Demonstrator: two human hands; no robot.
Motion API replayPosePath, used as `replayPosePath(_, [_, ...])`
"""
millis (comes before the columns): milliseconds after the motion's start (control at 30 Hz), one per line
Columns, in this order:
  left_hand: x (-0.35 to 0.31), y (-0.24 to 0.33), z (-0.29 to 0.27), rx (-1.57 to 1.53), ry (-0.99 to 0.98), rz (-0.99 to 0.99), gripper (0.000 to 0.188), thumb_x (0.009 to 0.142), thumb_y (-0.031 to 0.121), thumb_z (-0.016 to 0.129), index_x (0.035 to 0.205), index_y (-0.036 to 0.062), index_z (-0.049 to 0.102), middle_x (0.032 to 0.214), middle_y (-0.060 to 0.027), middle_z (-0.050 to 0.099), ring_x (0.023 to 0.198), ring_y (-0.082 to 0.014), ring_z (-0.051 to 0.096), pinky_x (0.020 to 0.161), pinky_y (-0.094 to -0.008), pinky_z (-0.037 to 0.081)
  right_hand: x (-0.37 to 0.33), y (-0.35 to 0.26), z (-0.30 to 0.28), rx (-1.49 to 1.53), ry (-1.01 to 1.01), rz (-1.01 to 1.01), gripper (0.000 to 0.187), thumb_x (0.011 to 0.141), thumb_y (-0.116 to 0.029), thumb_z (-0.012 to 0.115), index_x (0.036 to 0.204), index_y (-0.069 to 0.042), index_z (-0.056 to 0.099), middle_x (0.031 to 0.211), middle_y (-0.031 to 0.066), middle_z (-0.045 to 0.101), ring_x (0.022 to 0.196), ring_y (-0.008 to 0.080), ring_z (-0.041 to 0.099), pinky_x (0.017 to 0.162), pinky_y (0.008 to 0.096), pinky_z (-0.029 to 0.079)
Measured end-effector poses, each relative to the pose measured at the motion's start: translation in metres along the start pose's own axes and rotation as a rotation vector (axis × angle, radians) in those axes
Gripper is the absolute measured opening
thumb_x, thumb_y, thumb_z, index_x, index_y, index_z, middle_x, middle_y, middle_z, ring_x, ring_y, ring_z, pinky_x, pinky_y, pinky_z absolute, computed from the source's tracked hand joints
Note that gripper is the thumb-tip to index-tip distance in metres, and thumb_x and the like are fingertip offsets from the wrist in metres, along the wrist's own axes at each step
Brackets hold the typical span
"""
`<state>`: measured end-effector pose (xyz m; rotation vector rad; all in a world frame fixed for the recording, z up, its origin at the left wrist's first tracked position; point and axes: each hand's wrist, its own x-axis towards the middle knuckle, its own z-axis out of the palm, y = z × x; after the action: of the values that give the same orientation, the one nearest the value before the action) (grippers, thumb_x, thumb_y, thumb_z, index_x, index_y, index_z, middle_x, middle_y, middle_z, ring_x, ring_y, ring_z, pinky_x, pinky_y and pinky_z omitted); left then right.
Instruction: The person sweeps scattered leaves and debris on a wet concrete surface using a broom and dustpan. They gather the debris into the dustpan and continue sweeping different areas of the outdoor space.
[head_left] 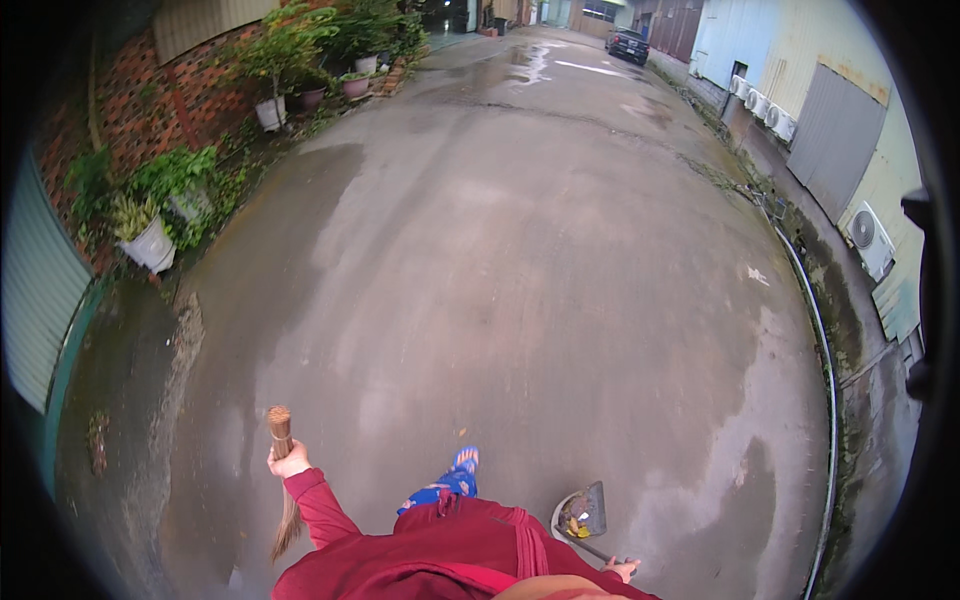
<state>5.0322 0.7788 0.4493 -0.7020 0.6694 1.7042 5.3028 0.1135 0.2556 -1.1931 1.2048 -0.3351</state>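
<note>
My left hand (pixel 290 461) is wrapped round a hand broom (pixel 279 424) of bundled thin sticks, out to the left of my body. The bound end points up and the loose bristles hang down behind my red sleeve. Low on the right, my right hand (pixel 625 569) grips the thin handle of a long-handled dustpan (pixel 597 504). Yellow and brown leaves (pixel 578 526) lie inside the pan. Whether the pan touches the ground, I cannot tell.
Wet concrete (pixel 480 290) stretches ahead. Potted plants (pixel 150 245) line the brick wall on the left. A pipe (pixel 823 350) and air-conditioner units (pixel 870 240) run along the right. Pale litter (pixel 757 276) lies on the right; a dark car (pixel 627 45) stands far off.
</note>
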Motion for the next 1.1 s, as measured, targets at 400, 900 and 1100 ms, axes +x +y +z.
replayPosePath(400, [-0.016,-0.276,0.108,-0.574,-0.020,-0.973,0.012,0.059,0.003,0.054,0.067,0.0025,0.045,0.057,-0.0071,0.045,0.051,-0.0181,0.050,0.045,-0.0279,0.049,-0.094,-0.067,0.288,0.139,0.074,0.060,0.045,0.076,-0.033,0.057,0.105,0.000,0.048,0.109,0.0124,0.048,0.097,0.0284,0.048,0.076,0.0399,0.047])
replayPosePath(900, [0.028,-0.565,0.168,-0.394,-0.015,-0.499,0.016,0.068,0.017,0.049,0.073,0.0016,0.050,0.066,-0.0081,0.050,0.061,-0.0190,0.055,0.055,-0.0268,0.051,-0.019,-0.094,0.672,0.106,0.066,0.180,0.048,0.079,-0.042,0.046,0.111,-0.006,0.046,0.115,0.0077,0.048,0.107,0.0285,0.044,0.079,0.0402,0.047])
replayPosePath(1100, [0.071,-0.710,0.215,-0.017,-0.159,0.086,0.009,0.065,0.015,0.045,0.065,0.0067,0.047,0.065,-0.0024,0.052,0.066,-0.0193,0.055,0.066,-0.0327,0.045,-0.019,-0.101,0.793,-0.053,0.024,0.284,0.056,0.079,-0.048,0.041,0.113,-0.004,0.045,0.114,0.0176,0.041,0.096,0.0383,0.043,0.073,0.0403,0.050])
